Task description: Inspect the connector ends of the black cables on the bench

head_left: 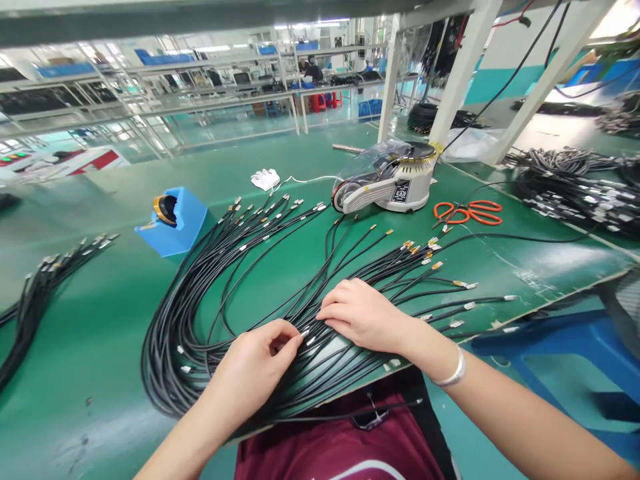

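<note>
"Maroon shirt [340,443] at the near edge, worn by the person at the bench. Condition of the left hand [257,357]?"

"Thumb and forefinger drawn together, pinching a white-tagged cable end [305,331] over the near side of the green workbench [115,300]."

"And the right hand [357,315]?"

"Back upward over the black cables [173,320], to the right of the left hand and slightly farther off. Fingers bent, close together; whether they grip a cable, I cannot tell. White bracelet [455,370] on that wrist."

"Position of the black cables?"

"On the bench, bent in a U at the left, with tagged ends fanned toward the right and far side."

"Surrounding items?"

"Blue tape dispenser [183,227], far left of the hands. Beyond the cables, an electric tape dispenser [415,187]; orange-handled scissors [483,212] near its right, white glove [265,179] to its left."
</note>
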The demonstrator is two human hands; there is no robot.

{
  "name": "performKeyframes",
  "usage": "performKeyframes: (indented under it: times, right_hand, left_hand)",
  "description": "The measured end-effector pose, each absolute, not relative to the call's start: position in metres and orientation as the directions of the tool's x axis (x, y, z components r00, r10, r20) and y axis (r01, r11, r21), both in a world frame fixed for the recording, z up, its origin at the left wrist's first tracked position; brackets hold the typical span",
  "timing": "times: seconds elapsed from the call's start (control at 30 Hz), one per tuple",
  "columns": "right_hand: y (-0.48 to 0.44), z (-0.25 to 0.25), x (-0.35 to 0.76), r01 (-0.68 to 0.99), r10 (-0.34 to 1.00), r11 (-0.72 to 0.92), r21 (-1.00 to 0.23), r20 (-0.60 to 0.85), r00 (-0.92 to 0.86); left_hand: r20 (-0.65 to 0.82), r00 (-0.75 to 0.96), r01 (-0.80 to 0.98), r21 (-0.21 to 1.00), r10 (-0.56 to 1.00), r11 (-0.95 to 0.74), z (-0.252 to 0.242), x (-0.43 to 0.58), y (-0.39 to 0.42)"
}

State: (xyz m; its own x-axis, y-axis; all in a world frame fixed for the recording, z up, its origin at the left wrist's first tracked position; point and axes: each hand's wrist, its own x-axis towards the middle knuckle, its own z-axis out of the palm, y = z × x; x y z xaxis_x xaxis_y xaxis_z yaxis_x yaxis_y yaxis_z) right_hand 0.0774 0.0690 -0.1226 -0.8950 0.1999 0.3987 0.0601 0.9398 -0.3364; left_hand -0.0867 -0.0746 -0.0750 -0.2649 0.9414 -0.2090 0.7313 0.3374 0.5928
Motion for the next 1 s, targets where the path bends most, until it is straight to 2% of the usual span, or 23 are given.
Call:
performKeyframes:
  times: [0.1, 0.2, 0.4, 0.5, 0.63, 0.7, 0.83, 1.0]
  right_hand:
    - [0.065, -0.125, 0.074, 0.092, 0.214, 0.947, -0.308, 0.391, -0.895]
    - [0.057, -0.124, 0.081, 0.082, 0.206, 0.947, -0.309, 0.392, -0.897]
    - [0.036, -0.126, 0.112, 0.12, 0.237, 0.923, -0.365, 0.293, -0.926]
    - [0.033, -0.128, 0.116, 0.114, 0.256, 0.905, -0.41, 0.31, -0.916]
    - [0.036, -0.125, 0.104, 0.164, 0.347, 0.871, -0.463, 0.344, -0.873]
    - [0.038, -0.121, 0.098, 0.204, 0.361, 0.885, -0.418, 0.342, -0.868]
    - [0.034, -0.119, 0.092, 0.206, 0.293, 0.94, -0.272, 0.331, -0.897]
    - [0.03, -0.134, 0.095, 0.227, 0.326, 0.932, -0.284, 0.378, -0.866]
  left_hand:
    - [-0.203, -0.225, 0.748, 0.591, 0.953, 0.303, -0.084, -0.087, -0.074]
    - [-0.125, -0.187, 0.808, 0.545, 0.974, 0.225, -0.091, -0.089, -0.074]
    - [-0.012, -0.179, 0.859, 0.486, 0.984, 0.162, -0.102, -0.093, -0.076]
    - [0.063, -0.171, 0.881, 0.457, 0.983, 0.123, -0.108, -0.091, -0.078]
    - [0.131, -0.104, 0.913, 0.406, 0.986, 0.043, -0.112, -0.088, -0.081]
    - [0.122, -0.063, 0.922, 0.388, 0.991, 0.011, -0.113, -0.088, -0.082]
    - [0.162, -0.027, 0.932, 0.361, 0.986, -0.034, -0.117, -0.093, -0.081]
    - [0.297, 0.045, 0.934, 0.327, 0.954, -0.146, -0.127, -0.105, -0.075]
